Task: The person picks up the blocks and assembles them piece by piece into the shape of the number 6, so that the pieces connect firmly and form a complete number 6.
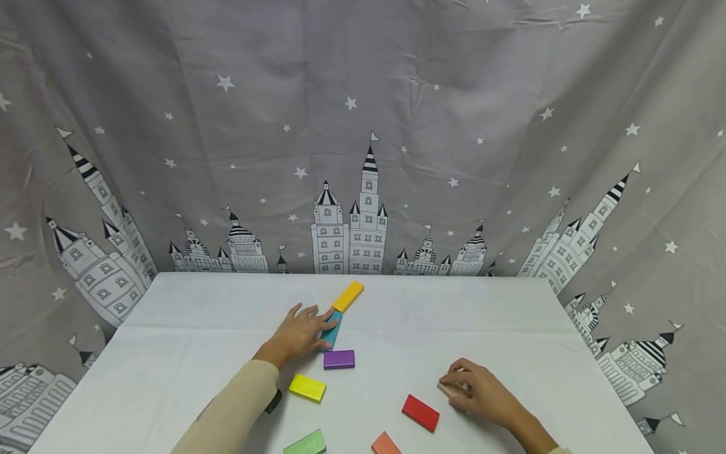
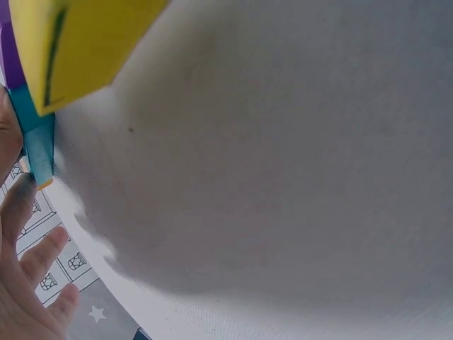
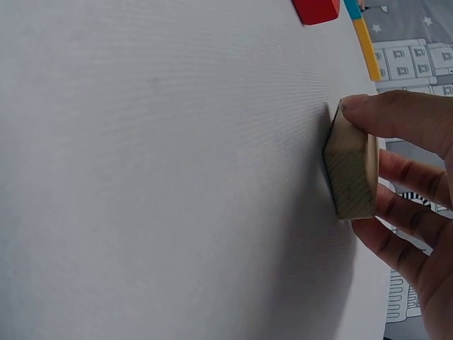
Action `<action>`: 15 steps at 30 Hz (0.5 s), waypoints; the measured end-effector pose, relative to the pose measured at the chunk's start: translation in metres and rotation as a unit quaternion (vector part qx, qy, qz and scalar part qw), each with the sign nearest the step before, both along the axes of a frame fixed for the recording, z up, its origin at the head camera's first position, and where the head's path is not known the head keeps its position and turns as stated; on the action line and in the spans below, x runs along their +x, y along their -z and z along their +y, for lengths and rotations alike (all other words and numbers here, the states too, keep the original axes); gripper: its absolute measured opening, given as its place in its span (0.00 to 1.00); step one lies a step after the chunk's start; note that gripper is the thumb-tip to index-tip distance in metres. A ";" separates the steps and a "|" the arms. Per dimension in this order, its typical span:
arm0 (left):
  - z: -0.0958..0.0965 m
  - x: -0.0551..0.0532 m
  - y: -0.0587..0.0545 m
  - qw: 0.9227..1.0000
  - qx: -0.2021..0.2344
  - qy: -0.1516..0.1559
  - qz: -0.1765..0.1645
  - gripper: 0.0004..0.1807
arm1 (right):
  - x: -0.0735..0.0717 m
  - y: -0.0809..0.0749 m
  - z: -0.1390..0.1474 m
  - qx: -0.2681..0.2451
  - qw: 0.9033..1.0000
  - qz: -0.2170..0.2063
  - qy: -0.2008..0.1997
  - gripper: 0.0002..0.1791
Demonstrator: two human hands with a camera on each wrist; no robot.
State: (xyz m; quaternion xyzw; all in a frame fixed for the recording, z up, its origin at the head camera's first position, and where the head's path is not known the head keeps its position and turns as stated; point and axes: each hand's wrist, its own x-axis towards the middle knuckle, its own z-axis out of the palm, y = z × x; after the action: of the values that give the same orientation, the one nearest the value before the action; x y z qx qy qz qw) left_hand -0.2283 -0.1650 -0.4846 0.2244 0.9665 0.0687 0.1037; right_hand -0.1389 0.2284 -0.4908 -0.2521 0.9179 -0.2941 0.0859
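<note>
My left hand [image 1: 299,332] pinches a blue block [image 1: 331,331] lying on the white table, its thumb at the near end and a finger at the far end. A yellow-orange block [image 1: 348,296] meets the blue one's far end at a slight angle. Just below the near end lies a purple block [image 1: 339,360]. On the right side, my right hand [image 1: 481,392] grips a plain wooden block [image 3: 350,166] between thumb and fingers, close over the cloth. To its left lies a red block [image 1: 421,413].
A bright yellow block [image 1: 307,388] lies beside my left wrist. Nearer the front edge of the view are a green block [image 1: 306,443] and an orange block [image 1: 386,444]. Behind the white table [image 1: 187,315] hangs a grey curtain [image 1: 255,126] printed with castles and stars.
</note>
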 end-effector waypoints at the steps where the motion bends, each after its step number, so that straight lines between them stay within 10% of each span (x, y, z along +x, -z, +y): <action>1: 0.000 0.000 0.000 1.000 0.000 0.000 0.000 0.34 | 0.000 0.000 0.000 -0.002 1.000 0.000 0.000 0.16; 15: 0.000 0.002 -0.003 1.000 0.002 0.003 -0.002 0.34 | -0.013 0.002 -0.007 0.010 0.998 0.037 -0.043 0.14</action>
State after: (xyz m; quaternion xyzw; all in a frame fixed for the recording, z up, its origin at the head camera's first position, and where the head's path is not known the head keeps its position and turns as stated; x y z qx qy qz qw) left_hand -0.2264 -0.1652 -0.4817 0.2270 0.9656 0.0707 0.1052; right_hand -0.1516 0.2212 -0.4930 -0.3010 0.9116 -0.2718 0.0673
